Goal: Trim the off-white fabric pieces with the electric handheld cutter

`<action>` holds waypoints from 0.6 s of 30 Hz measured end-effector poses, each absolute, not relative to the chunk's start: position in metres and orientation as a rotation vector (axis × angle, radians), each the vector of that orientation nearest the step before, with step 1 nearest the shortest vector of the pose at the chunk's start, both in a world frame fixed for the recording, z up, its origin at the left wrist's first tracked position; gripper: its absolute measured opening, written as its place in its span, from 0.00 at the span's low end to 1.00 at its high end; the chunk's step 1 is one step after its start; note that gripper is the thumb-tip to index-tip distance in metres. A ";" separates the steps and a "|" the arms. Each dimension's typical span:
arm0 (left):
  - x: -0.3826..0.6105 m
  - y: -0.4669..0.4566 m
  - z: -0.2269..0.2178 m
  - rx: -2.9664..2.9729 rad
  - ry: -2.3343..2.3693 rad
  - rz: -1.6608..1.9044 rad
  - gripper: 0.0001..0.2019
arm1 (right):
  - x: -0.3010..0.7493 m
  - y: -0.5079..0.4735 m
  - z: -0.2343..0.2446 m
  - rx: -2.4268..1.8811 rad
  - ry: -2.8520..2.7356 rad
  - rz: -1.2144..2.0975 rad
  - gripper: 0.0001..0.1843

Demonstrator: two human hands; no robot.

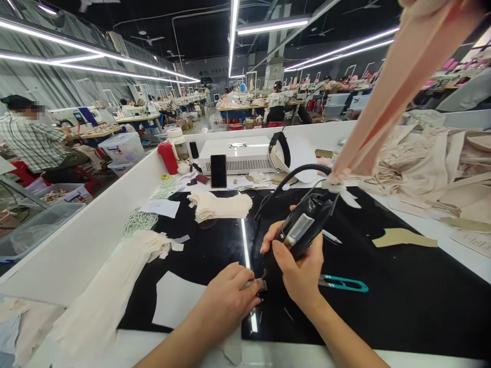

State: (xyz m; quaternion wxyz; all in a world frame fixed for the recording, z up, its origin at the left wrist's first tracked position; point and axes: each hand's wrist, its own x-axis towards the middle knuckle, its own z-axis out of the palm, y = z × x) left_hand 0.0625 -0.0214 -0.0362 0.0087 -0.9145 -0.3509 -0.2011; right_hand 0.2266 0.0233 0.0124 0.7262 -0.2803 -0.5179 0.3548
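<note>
Left, pale cloth (109, 278), then white sheet (176, 301). My left hand (230, 294): fingers pinched on a small grey piece (263, 286) at the black board (391, 301). My right (301, 271): curled round a corded black tool (303, 227) above it. Teal snips (347, 283) beyond.

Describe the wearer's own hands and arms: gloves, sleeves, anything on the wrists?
Left hand and right hand are both bare: no gloves, and no rings that I can see. No watch, band or cuff shows. Left forearm and right forearm are uncovered up to the frame edge; any sleeves would be out of view. No visible markings.
</note>
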 end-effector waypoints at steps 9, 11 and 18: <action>0.052 -0.023 -0.043 -2.822 -1.114 -0.623 0.11 | 0.226 0.025 0.008 -0.611 -1.173 0.762 0.19; 0.052 -0.024 -0.042 -2.826 -1.125 -0.621 0.10 | 0.226 0.025 0.008 -0.613 -1.167 0.764 0.21; 0.051 -0.025 -0.041 -2.823 -1.095 -0.643 0.11 | 0.226 0.027 0.006 -0.620 -1.158 0.770 0.20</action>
